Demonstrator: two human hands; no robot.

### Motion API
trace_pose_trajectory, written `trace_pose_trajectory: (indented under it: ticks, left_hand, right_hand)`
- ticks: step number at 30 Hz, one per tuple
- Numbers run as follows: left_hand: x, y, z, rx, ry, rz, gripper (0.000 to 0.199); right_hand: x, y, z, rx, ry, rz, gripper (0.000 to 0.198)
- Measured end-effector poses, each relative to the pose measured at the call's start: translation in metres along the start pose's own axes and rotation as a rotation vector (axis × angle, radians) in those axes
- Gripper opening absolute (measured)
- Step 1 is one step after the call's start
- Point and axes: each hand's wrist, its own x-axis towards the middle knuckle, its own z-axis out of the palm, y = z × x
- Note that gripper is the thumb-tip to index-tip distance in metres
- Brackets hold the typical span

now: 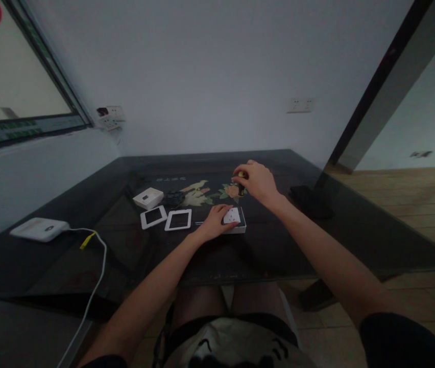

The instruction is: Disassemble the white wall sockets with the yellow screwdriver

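1. My right grip (pixel 256 180) is pinching a small yellow-and-black tool (pixel 241 189) above the dark, flower-printed table (pixel 279 250), partly hiding the tool; its lower end is blurring into the background.
2. My left grip (pixel 213 223) is clasping a white square plastic socket (pixel 233 215) on the table and covering its left part.
3. My black fabric sleeves (pixel 401 340) are running out of view.

No text can be read: 1 small line of characters (pixel 170 179) on the dark tabletop (pixel 271 250) is too blurred.
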Motion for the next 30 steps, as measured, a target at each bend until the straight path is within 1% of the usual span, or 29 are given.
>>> trace_pose_trajectory:
  ticks: [2,5,7,8,10,12,14,16,20,22,23,26,28,30]
  left_hand:
    - [0.000,-0.001,0.000,0.014,-0.011,-0.006,0.061]
    - [0.000,-0.002,0.001,0.026,-0.022,-0.012,0.061]
    - [0.000,-0.001,0.000,0.021,-0.024,-0.015,0.060]
    - [0.000,-0.001,0.000,0.018,-0.024,-0.015,0.059]
    - [0.000,0.001,-0.001,0.014,-0.023,-0.015,0.059]
    - [0.000,0.003,-0.002,0.015,-0.022,-0.013,0.059]
    - [0.000,0.004,-0.002,0.016,-0.022,-0.013,0.060]
    - [0.000,0.004,-0.002,0.015,-0.020,-0.010,0.060]
    - [0.001,0.000,0.001,0.017,-0.016,0.000,0.061]
    - [0.001,-0.002,0.002,0.022,-0.018,0.002,0.062]
    - [0.001,-0.002,0.002,0.023,-0.017,0.003,0.062]
    - [0.001,-0.002,0.001,0.026,-0.014,0.006,0.061]
    - [0.000,-0.001,0.001,0.028,-0.015,0.003,0.059]
    - [0.000,0.000,0.000,0.027,-0.018,0.002,0.059]
  right_hand:
    - [0.004,0.005,0.000,0.041,-0.021,-0.022,0.027]
    - [0.011,0.011,-0.004,0.122,-0.137,-0.073,0.035]
    - [0.012,0.011,-0.007,0.154,-0.204,-0.096,0.032]
    - [0.012,0.008,-0.008,0.151,-0.206,-0.099,0.029]
    - [0.008,0.002,-0.008,0.093,-0.145,-0.077,0.022]
    - [0.003,-0.006,-0.007,-0.005,-0.063,-0.040,0.022]
    - [0.000,-0.010,-0.005,-0.071,-0.031,-0.020,0.021]
    - [0.001,-0.009,-0.004,-0.071,-0.053,-0.028,0.020]
    - [0.007,-0.001,-0.007,0.005,-0.170,-0.035,0.028]
    - [0.008,0.001,-0.010,0.023,-0.219,-0.053,0.025]
    - [0.008,0.001,-0.010,0.022,-0.222,-0.068,0.022]
    - [0.003,-0.004,-0.009,-0.026,-0.143,-0.078,0.020]
    - [-0.001,-0.008,-0.006,-0.079,-0.082,-0.047,0.021]
    - [-0.004,-0.009,-0.003,-0.103,-0.059,-0.023,0.019]
